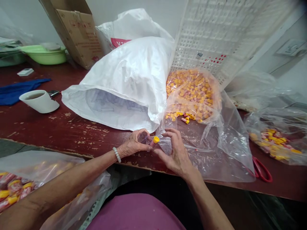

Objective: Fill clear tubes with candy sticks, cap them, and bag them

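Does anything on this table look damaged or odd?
Yes: the dark red painted tabletop looks chipped. Pale patches break up its colour in front of the large white plastic-looking sack and along the near edge, as if the finish has worn away. Nothing else clearly stands out.

Head-worn view, facing forward and down across table (79,127); left hand (134,142), right hand (177,153) near.

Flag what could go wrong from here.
1. Drop: the left hand holds a small yellow-capped piece near the front edge of the table, the right hand open beside it. A loosened grip might lose it.
2. Spill: the cup holds dark liquid close to the white sack; a knock could wet it.
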A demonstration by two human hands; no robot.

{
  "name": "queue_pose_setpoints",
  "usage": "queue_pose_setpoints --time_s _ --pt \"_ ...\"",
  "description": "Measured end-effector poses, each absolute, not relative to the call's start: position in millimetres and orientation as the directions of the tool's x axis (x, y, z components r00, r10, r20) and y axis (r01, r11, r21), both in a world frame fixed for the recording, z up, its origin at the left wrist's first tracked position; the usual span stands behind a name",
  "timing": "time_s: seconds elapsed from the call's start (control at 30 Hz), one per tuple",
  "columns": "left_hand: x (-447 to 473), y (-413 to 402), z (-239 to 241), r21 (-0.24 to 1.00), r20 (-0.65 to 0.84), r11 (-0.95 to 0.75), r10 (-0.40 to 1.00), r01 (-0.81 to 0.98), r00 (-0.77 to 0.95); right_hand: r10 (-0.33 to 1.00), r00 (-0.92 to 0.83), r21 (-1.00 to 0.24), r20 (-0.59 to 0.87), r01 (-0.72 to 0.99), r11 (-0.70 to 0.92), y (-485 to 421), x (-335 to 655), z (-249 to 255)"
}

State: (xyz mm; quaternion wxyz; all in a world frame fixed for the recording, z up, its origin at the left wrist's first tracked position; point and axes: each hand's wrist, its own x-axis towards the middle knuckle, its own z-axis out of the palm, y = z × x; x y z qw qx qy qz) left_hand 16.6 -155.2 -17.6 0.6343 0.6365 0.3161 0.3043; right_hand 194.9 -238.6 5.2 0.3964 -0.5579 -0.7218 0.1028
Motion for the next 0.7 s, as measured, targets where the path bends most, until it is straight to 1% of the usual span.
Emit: queue_pose_setpoints --time_s 0.1,0.17,0.3,0.4,0.5,0.53,0.57,0.63,0.67,0.7 --pt "17 -158 -15 0.995 -0.049 0.09 0.797 -0.038 0.601 0.894 -0.139 -0.5 0.426 0.787 0.361 -238 189 -8" --pt "19 -160 -13 0.979 -0.086 0.176 0.803 -0.097 0.59 0.887 -0.154 -0.46 0.435 0.809 0.366 -236 183 -17" --pt "23 -164 -13 0.926 -0.162 0.328 0.792 -0.187 0.588 0.845 -0.117 -0.457 0.521 0.799 0.392 -228 177 -23" --pt "23 -163 -16 0.926 -0.154 0.333 0.763 -0.178 0.627 0.852 -0.114 -0.452 0.51 0.808 0.379 -226 176 -20" --pt "23 -162 -20 0.935 -0.158 0.318 0.766 -0.154 0.623 0.897 -0.125 -0.419 0.424 0.851 0.316 -228 175 -12" --pt "24 -162 -22 0.938 -0.165 0.314 0.777 -0.146 0.608 0.905 -0.148 -0.41 0.399 0.854 0.32 -228 176 -8" --pt "24 -161 -23 0.941 -0.171 0.307 0.792 -0.14 0.586 0.907 -0.179 -0.414 0.382 0.844 0.341 -227 179 -5" --pt "24 -160 -25 0.944 -0.185 0.302 0.822 -0.137 0.539 0.905 -0.196 -0.472 0.378 0.8 0.371 -218 194 -1" --pt "24 -158 -26 0.943 -0.187 0.3 0.835 -0.143 0.518 0.912 -0.142 -0.509 0.385 0.791 0.338 -210 207 -1" --pt "24 -157 -28 0.941 -0.187 0.3 0.845 -0.155 0.502 0.921 -0.05 -0.545 0.386 0.793 0.272 -200 223 -2"
